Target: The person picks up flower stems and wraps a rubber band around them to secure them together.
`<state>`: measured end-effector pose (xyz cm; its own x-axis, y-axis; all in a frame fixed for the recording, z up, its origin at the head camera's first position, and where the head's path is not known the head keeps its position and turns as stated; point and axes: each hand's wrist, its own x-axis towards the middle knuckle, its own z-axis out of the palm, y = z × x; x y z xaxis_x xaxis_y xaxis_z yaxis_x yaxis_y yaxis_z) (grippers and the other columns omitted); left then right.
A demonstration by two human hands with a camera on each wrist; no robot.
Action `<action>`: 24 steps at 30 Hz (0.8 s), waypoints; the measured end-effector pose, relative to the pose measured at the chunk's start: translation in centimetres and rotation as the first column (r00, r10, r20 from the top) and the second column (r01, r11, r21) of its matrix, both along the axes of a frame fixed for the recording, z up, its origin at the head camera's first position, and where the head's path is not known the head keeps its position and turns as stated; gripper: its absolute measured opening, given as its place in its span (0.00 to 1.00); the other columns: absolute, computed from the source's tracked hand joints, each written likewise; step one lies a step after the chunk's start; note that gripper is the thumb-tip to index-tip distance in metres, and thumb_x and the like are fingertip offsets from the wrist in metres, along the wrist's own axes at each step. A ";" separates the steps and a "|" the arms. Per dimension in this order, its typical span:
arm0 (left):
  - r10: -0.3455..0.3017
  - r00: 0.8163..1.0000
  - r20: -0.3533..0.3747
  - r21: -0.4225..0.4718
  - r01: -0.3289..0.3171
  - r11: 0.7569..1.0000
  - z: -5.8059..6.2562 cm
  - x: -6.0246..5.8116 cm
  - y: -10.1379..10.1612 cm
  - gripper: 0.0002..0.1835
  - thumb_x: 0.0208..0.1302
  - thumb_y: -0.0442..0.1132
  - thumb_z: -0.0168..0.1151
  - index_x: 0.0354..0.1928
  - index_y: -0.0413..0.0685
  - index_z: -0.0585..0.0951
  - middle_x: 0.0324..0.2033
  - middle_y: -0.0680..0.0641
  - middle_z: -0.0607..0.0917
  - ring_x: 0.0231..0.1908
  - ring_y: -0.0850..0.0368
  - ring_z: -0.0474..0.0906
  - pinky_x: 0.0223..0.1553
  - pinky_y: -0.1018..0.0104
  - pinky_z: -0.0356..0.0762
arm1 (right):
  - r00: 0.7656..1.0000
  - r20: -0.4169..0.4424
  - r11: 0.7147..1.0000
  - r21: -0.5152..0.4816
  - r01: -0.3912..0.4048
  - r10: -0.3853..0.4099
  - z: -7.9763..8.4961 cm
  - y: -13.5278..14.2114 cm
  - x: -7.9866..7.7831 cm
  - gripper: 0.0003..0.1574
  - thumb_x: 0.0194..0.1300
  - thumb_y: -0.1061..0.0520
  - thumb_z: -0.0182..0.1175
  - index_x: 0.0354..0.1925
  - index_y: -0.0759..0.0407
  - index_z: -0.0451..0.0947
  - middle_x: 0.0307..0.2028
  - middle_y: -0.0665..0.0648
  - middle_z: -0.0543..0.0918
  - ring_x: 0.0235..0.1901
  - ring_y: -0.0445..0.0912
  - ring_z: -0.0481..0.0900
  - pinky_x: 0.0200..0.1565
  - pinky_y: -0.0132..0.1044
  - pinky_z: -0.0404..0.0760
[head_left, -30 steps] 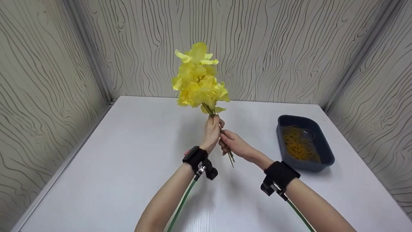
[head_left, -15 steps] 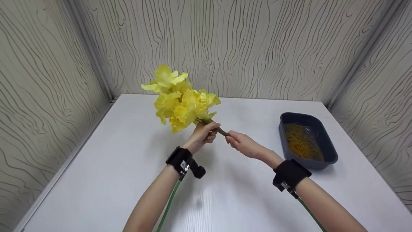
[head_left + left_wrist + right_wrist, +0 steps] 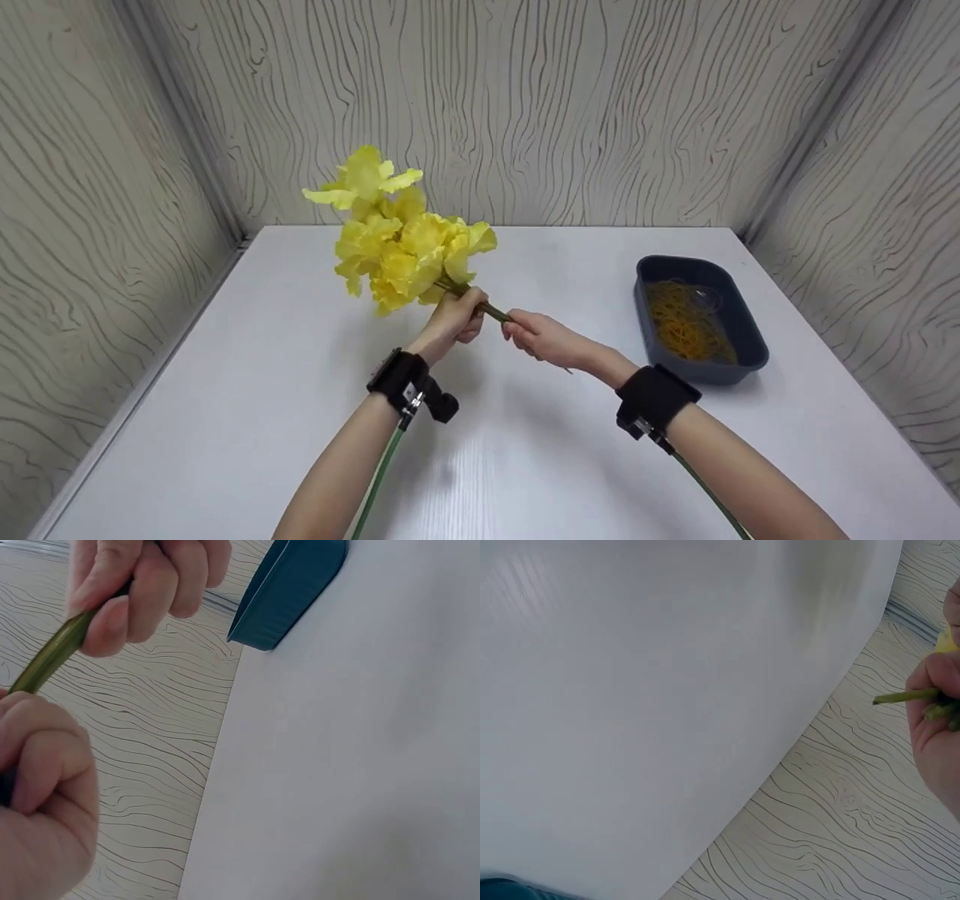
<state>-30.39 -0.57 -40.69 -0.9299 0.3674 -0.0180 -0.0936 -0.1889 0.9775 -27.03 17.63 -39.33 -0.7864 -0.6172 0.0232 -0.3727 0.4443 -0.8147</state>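
Note:
A bunch of yellow flowers (image 3: pixel 405 251) is held up over the white table, tilted so the blooms point to the upper left. My left hand (image 3: pixel 454 315) grips the green stems (image 3: pixel 495 312) just under the blooms. Lower down, my right hand (image 3: pixel 551 337) curls round the same stems, a short bare stretch showing between the two. In the left wrist view both hands hold the stems (image 3: pixel 52 654). Cut stem ends (image 3: pixel 904 697) poke out from the right hand (image 3: pixel 937 735) in the right wrist view.
A dark blue-grey tub (image 3: pixel 705 371) stands on the right of the white table (image 3: pixel 247 420), with a tangle of yellowish rubber bands (image 3: pixel 686 322) inside. Wood-patterned panels (image 3: pixel 480 112) rise behind and at both sides.
The bunch has gone from nearly upright to leaning left and lower. Both hands have turned with it and now sit slightly further apart along the stems. Over the last half second little moved.

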 end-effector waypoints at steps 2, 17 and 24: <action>0.048 0.999 -0.009 0.023 -0.047 0.999 0.0 0.2 -0.8 0.18 0.57 0.34 0.48 0.10 0.47 0.63 0.05 0.54 0.57 0.07 0.66 0.50 0.08 0.74 0.46 | 1.000 0.014 1.000 -0.013 -0.004 0.004 0.1 -1.1 0.1 0.16 0.72 0.55 0.39 0.38 0.65 0.68 0.21 0.50 0.64 0.18 0.41 0.60 0.21 0.32 0.61; 0.116 0.992 -0.044 0.119 -0.110 0.987 0.1 1.3 -4.3 0.13 0.61 0.29 0.42 0.18 0.42 0.67 0.08 0.48 0.70 0.09 0.61 0.66 0.09 0.74 0.62 | 1.000 0.015 1.000 0.003 -0.021 0.021 1.0 -2.1 -0.8 0.21 0.70 0.49 0.42 0.44 0.65 0.71 0.30 0.57 0.76 0.29 0.48 0.75 0.32 0.42 0.76; 0.167 0.985 -0.031 0.135 -0.161 0.978 0.1 1.3 -5.5 0.14 0.60 0.28 0.42 0.17 0.42 0.66 0.09 0.47 0.70 0.09 0.60 0.66 0.09 0.74 0.62 | 0.961 -0.128 0.959 0.117 0.259 -0.244 2.0 5.1 -3.1 0.19 0.70 0.54 0.45 0.45 0.69 0.72 0.32 0.61 0.77 0.33 0.52 0.75 0.34 0.40 0.74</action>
